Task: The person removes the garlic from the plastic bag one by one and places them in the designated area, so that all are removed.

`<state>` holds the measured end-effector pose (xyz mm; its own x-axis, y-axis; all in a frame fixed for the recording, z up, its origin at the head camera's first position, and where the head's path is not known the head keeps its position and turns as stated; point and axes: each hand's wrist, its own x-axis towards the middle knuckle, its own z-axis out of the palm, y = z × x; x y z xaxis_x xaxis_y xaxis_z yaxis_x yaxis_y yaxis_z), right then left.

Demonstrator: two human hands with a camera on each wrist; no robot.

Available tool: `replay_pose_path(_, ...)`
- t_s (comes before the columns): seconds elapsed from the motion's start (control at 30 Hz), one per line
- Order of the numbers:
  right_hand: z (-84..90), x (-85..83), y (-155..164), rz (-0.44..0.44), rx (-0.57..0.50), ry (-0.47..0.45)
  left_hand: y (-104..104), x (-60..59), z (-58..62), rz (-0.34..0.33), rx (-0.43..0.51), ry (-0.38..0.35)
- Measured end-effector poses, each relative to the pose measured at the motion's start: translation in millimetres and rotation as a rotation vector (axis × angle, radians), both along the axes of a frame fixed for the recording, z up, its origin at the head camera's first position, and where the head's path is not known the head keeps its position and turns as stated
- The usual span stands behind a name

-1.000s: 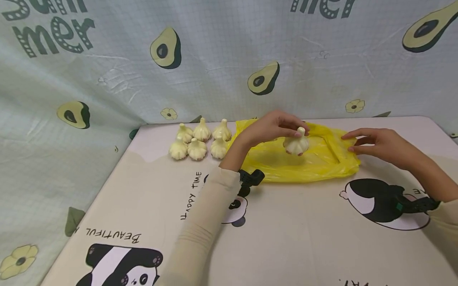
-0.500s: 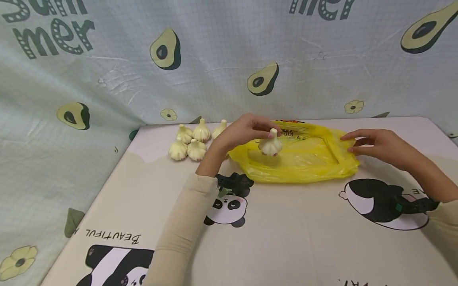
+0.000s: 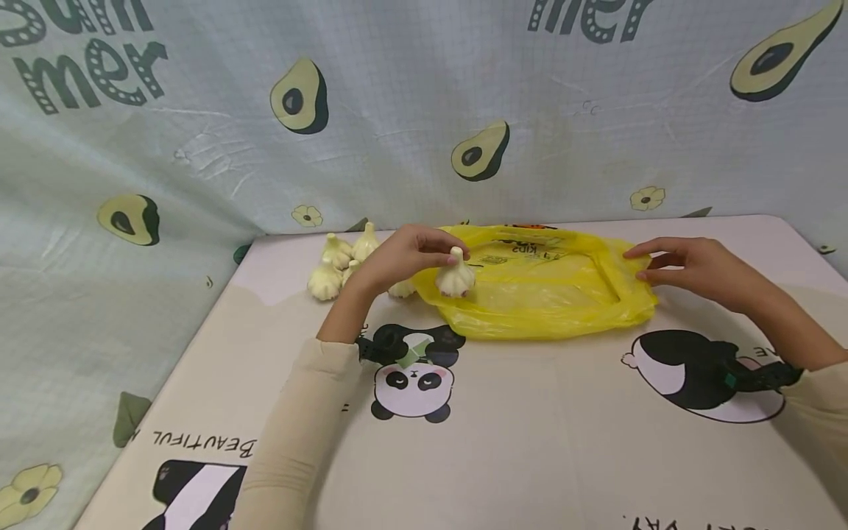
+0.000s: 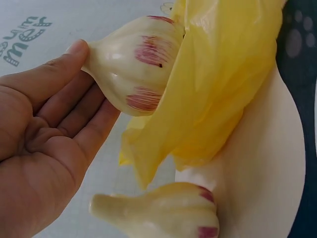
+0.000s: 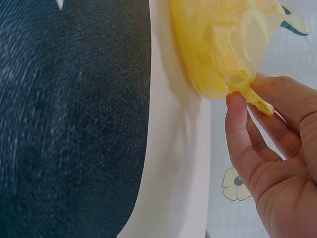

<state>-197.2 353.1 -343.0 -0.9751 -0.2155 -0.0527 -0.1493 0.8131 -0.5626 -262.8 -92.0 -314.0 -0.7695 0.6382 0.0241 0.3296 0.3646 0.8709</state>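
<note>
My left hand [image 3: 414,254] pinches a garlic bulb [image 3: 456,274] by its stem, over the left end of a yellow plastic bag [image 3: 550,283]. In the left wrist view the held bulb [image 4: 138,64] shows purple streaks, and its root end overlaps the edge of the bag [image 4: 213,84]. A second garlic bulb [image 4: 168,210] lies below it there. My right hand [image 3: 702,269] pinches the bag's right end between thumb and fingers; the gathered plastic [image 5: 247,89] shows between the fingertips in the right wrist view.
Several more garlic bulbs [image 3: 324,282] stand grouped at the back left, partly hidden behind my left hand. The pale table cover [image 3: 517,442] carries printed pandas. A curtain [image 3: 397,96] with avocado prints hangs along the back and left side.
My left hand has moved left with the garlic bulb, from over the middle of the bag to its left end. My right hand keeps its grip on the bag.
</note>
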Motion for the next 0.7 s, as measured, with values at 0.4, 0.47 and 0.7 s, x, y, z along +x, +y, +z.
replay_pose_path(0.4,3.0,-2.8,1,0.004,0.009,0.016,-22,12.2,3.5,0.040,0.063,-0.038)
replay_pose_path(0.47,2.5,-3.4,1,-0.002,0.014,0.011,-25,13.4,5.3,0.041,0.084,-0.035)
replay_pose_path(0.7,1.2,-2.8,3,-0.009,0.021,0.005,-37,15.9,12.5,0.047,0.161,-0.006)
